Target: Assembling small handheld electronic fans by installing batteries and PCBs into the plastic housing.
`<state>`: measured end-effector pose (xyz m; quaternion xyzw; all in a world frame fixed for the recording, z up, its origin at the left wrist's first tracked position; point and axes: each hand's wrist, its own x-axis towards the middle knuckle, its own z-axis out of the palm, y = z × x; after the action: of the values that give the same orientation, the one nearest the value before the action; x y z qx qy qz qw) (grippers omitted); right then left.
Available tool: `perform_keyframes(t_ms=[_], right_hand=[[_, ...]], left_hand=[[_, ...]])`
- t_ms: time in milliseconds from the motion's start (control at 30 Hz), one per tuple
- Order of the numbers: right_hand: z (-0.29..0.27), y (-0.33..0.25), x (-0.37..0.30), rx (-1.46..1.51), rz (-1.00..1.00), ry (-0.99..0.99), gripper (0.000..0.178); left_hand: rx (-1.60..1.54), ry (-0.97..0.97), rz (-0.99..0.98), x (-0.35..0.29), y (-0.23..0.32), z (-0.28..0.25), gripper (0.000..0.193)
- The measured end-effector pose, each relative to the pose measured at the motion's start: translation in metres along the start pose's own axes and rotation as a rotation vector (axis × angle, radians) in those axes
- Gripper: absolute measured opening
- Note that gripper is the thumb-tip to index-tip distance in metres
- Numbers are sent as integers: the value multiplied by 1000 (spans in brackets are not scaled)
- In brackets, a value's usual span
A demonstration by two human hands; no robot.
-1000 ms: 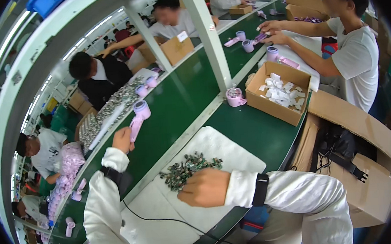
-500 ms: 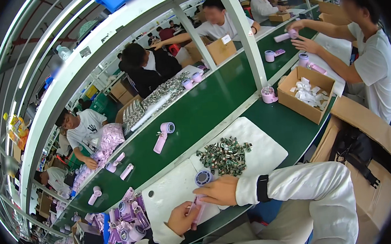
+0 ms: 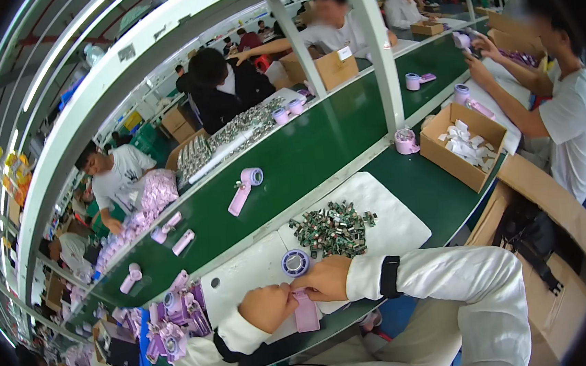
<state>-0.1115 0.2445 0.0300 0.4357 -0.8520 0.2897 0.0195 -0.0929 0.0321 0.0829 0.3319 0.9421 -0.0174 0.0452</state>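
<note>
Fingers [image 3: 309, 282] of both hands clasp a round-headed lilac plastic handheld fan [image 3: 307, 314]

Pinched at the fan's middle are the fingertips of the left hand [image 3: 270, 307], coming in from its left side. The right hand [image 3: 328, 278] bends over the same spot from the right, its fingers grasping the fan too; the exact hold of each fingertip is partly hidden. The fan's round head points away from the person and its flat handle toward them, over the near part of white flat sheets [image 3: 391, 206] on the bench.

Just beyond the head and to its right lies a loose heap of small green circuit boards [image 3: 334, 229]. A small grey disc [image 3: 215, 283] rests on the sheet to the left, near a crowded pile of lilac plastic fan parts [image 3: 180, 317]. Farther off, another lilac fan [image 3: 244, 191] lies on the long green work surface [image 3: 311, 147]. To the right, a round pink cup-shaped part [image 3: 405, 142] stands just beside an open brown cardboard box [image 3: 453, 163] holding small white pieces [image 3: 467, 140].
</note>
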Motion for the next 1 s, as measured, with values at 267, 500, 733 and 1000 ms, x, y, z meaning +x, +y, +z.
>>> perform_keyframes(t_ms=[267, 500, 733, 1000], right_hand=[[2, -10, 11, 29, 63, 49, 18], [-5, -13, 15, -43, 119, 43, 15], [0, -12, 11, 130, 203, 31, 19], [-3, -12, 4, 285, 239, 28, 18]], left_hand=[[-163, -41, -9, -10, -8, -6, 20], [-340, -317, 262, 10, -42, -32, 16], [-648, 249, 28, 118, -104, 0, 20], [-314, 181, 306, 146, -102, 21, 21]])
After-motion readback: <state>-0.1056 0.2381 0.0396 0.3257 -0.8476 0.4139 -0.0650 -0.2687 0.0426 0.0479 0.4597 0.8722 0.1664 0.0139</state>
